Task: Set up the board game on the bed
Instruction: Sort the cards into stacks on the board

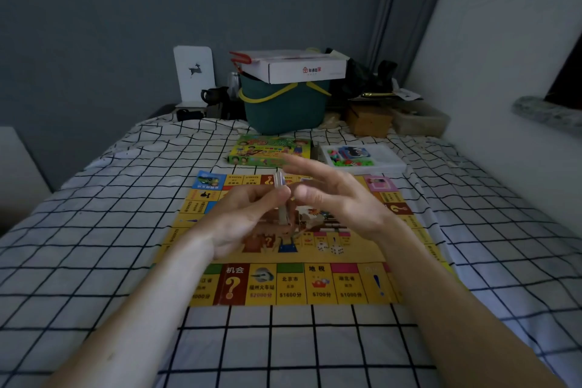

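— Yellow paper game board (293, 287) on my checked bed (94, 230) reads "机会", "地税", "北京市 $1600分".
— Hands?
— Above it: my left hand (248, 214) pinches a small clear piece (279, 181); right hand (333, 195) spread.

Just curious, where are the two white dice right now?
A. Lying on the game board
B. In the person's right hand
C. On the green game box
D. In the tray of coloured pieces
A: the two dice lie side by side on the game board, in its middle area just below the raised hands.
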